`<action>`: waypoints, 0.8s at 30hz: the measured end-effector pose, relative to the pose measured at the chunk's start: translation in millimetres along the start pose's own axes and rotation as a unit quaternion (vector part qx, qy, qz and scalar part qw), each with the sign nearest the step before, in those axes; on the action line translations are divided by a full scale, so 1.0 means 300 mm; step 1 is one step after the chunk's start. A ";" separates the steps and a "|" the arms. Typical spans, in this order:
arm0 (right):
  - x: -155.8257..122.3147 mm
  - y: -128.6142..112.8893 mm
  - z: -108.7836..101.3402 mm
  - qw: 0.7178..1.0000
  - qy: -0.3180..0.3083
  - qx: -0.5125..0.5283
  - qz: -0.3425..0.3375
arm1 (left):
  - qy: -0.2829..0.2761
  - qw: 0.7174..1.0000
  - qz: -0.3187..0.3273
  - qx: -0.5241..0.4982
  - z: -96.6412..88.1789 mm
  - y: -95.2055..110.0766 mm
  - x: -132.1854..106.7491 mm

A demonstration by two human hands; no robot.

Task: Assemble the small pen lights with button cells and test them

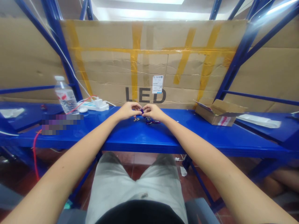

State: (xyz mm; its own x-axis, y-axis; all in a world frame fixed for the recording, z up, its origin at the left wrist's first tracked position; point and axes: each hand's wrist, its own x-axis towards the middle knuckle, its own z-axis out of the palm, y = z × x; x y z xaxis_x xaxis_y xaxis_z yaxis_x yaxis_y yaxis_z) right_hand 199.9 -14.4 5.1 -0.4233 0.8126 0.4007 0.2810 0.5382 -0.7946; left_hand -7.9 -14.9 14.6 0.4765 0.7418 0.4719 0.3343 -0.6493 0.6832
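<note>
My left hand point(128, 110) and my right hand point(153, 112) meet above the middle of the blue table point(137, 137). Between their fingertips is a small dark purple piece point(142, 111), pinched from both sides; its kind is too small to tell. Several tiny brass-coloured parts point(136, 119) lie on the tabletop just below the left fingers. Under my right hand rests a little group of shiny dark purple pieces point(153, 122), partly hidden by the hand.
An opened cardboard box point(219, 113) stands at the right, beside a white plastic packet point(259, 120). On the left are a water bottle point(66, 96), a white power strip point(95, 105) and a red cable point(35, 152). A large LED carton point(105, 71) walls off the back.
</note>
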 end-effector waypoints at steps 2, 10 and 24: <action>0.002 0.006 0.010 0.999 0.023 0.034 0.009 | 0.018 1.000 -0.020 -0.005 0.002 -0.005 0.003; 0.015 0.009 -0.007 0.997 0.028 -0.065 -0.043 | 0.050 0.995 -0.074 -0.043 0.005 -0.010 0.014; 0.019 0.061 -0.086 0.938 -0.078 -0.335 0.046 | 0.076 0.960 -0.097 -0.251 0.044 -0.018 0.020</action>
State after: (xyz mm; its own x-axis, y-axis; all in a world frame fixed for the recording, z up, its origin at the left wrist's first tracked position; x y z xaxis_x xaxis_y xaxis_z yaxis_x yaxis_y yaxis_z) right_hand 224.7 5.9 4.7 -0.4761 0.8484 0.2314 0.7786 0.5290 -0.3374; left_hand 3.8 -9.2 6.3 0.3072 0.8814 0.3588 -0.0467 -0.3626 0.9308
